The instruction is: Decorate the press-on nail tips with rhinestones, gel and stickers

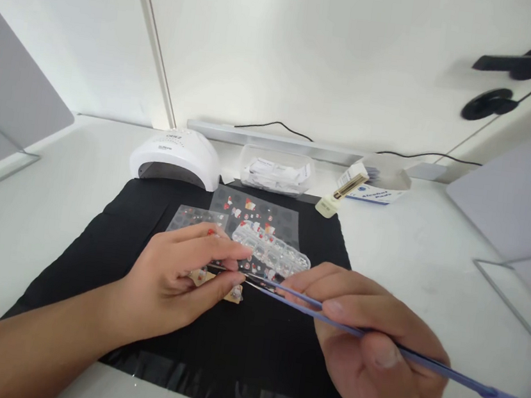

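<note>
White bench (431,264) under white walls, grey dividers at both side edges. Black mat (275,355) at bench centre, reaching the near edge. Right hand (374,341) pinching a thin purple tool (443,366), tip aimed at the left hand (178,279). Left hand fingers closed on a small tan piece (236,294) at mat centre. Clear bead tray (271,251) and sticker sheets (254,210) just beyond. White nail lamp (176,157) at the mat's far left corner.
</note>
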### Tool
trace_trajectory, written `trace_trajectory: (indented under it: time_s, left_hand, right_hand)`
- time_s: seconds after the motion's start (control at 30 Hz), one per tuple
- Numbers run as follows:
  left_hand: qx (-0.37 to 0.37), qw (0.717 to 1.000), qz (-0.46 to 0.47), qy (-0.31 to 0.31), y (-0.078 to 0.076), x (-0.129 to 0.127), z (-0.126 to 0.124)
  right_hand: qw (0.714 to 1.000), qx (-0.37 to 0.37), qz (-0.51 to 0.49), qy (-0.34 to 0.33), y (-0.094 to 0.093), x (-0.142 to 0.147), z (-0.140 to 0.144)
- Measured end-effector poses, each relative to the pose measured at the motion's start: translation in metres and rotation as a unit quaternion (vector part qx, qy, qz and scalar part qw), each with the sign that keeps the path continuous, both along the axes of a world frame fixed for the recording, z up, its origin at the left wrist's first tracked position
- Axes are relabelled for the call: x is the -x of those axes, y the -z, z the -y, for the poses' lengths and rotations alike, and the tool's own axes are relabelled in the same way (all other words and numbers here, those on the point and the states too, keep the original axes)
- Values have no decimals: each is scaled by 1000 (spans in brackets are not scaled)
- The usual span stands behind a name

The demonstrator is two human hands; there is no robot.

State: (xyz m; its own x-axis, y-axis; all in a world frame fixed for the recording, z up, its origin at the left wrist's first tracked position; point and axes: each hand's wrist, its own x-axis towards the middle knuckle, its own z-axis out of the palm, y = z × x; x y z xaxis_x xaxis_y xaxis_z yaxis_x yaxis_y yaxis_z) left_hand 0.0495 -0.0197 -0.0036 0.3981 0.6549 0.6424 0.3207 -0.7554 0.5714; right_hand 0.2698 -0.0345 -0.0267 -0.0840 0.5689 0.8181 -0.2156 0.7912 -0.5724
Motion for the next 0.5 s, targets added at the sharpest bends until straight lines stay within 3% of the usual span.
trace_trajectory:
  time_s: [0.5]
  left_hand:
    - [9,1000,-7,9,-2,1,0]
  right_hand:
    - [1000,-8,28,-7,10,-4,2]
